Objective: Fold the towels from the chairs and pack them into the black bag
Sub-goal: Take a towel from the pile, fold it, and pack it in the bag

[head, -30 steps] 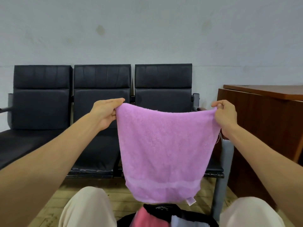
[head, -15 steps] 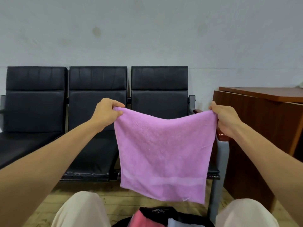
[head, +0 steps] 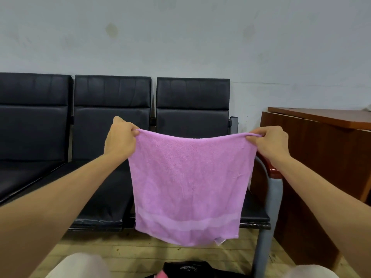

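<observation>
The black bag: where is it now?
In the head view, the black bag lies at the bottom edge, near the middle, directly below the purple towel.

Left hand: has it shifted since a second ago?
No. The left hand still grips the purple towel in front of the middle chair, near its right edge.

Black bag (head: 185, 269) mostly below bottom edge

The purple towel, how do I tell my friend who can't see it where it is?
Find the row of black chairs along the wall. In front of them, the left hand and right hand each pinch a top corner of a hanging cloth: the purple towel. It alone is purple, with a paler band near its bottom edge.
</observation>
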`<act>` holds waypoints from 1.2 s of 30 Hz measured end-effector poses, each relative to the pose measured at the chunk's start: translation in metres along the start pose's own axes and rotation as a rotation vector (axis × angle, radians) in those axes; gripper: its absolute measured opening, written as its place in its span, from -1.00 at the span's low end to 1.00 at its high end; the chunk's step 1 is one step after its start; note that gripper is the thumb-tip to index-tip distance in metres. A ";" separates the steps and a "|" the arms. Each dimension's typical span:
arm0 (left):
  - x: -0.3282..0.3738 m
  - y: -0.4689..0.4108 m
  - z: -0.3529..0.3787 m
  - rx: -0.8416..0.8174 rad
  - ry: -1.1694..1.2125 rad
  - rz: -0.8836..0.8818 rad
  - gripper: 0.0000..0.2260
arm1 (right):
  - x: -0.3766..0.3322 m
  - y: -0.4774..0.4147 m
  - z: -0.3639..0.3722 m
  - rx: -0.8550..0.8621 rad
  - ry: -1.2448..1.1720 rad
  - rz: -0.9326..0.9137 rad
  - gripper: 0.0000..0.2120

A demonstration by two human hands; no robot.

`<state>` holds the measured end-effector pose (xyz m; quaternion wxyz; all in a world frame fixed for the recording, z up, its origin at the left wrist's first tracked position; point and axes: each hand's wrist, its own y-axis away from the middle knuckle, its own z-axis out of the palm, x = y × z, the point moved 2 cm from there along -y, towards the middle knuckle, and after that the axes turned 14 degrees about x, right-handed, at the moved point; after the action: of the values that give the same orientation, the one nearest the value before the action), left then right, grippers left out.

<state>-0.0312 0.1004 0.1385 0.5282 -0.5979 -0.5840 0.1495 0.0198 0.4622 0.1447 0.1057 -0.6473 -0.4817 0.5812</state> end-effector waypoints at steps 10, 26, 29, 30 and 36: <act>-0.006 -0.005 0.057 -0.053 0.201 -0.320 -0.83 | 0.023 -0.020 0.056 0.022 -0.014 0.077 -0.77; -0.062 0.144 0.178 -0.343 0.319 -0.466 -0.82 | 0.157 0.089 0.153 -0.302 0.064 0.260 -0.89; -0.078 0.187 0.190 -0.485 0.334 -0.361 -0.76 | 0.178 0.124 0.154 -0.504 0.210 0.104 -0.94; -0.083 0.193 0.193 -0.510 0.340 -0.325 -0.78 | 0.180 0.129 0.155 -0.561 0.236 0.065 -0.93; -0.105 0.198 0.206 -0.666 0.197 -0.005 -0.71 | 0.178 0.133 0.180 -0.647 0.284 -0.136 -0.86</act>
<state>-0.1165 0.1523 -0.1490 0.3582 -0.7477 -0.5484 -0.1093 -0.0923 0.4512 -0.1180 -0.0005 -0.6879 -0.6634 0.2946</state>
